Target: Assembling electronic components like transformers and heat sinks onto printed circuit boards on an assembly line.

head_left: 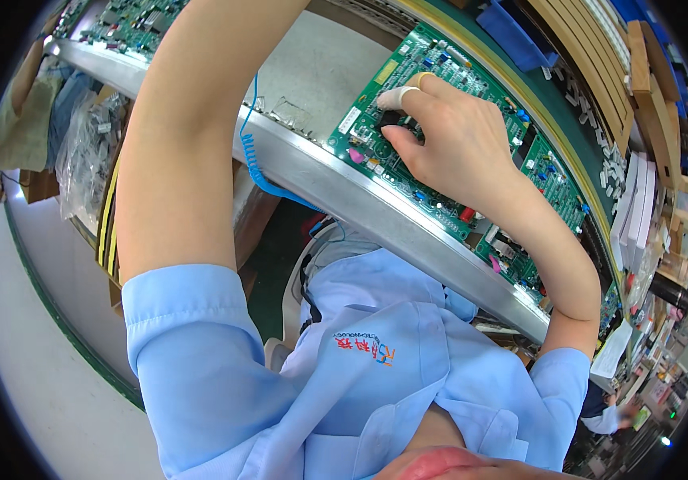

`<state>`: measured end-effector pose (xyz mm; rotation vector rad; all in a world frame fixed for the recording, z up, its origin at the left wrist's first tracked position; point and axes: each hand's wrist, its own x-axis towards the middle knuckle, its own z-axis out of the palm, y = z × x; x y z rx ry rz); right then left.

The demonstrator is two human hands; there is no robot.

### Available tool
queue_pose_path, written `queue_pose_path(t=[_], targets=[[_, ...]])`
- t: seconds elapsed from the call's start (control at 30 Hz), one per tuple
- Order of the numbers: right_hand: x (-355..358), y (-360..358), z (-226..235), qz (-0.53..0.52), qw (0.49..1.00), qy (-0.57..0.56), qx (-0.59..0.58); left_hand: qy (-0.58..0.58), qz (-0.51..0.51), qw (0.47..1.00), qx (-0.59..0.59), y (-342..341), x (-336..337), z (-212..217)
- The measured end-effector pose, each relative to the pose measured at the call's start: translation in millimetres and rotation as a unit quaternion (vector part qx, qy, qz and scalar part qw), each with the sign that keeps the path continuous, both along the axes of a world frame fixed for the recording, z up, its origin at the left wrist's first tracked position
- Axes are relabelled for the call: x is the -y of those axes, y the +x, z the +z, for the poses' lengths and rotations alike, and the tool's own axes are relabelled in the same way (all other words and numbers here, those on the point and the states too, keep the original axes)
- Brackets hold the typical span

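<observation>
A large green circuit board [408, 80] full of small parts lies on the metal-edged bench in front of me. My right hand [452, 124] is over it, with a white finger cot on one finger and a yellowish one on another. Its thumb and covered finger close around a small black component [392, 120] at the board's surface; whether the part is seated or lifted I cannot tell. Near the thumb a pink part [356, 155] stands on the board. My left forearm reaches up past the top edge, so the left hand is out of sight.
A second green board [552, 184] sits to the right, and more boards [132, 24] are at the upper left. A coiled blue cord [252, 156] hangs over the bench's metal rail [344, 188]. Behind are a blue bin [516, 36] and scattered white connectors [588, 116].
</observation>
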<state>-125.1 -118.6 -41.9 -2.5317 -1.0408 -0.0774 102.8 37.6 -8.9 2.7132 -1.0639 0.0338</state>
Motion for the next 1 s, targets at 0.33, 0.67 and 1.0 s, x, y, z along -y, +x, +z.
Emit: queue_pose_path(t=[0.33, 0.67, 1.0], targets=[[-3, -12, 2, -0.007, 0.998, -0.049, 0.045, -0.316, 0.011, 0.944, 0.093, -69, -15, 26], [18, -11, 22, -0.016, 0.997, -0.052, 0.054, -0.328, -0.035, 0.942, -0.069, -170, -39, 27], [106, -12, 43, -0.180, 0.968, 0.134, -0.116, -0.098, -0.016, 0.995, 0.009, -223, -45, -24]])
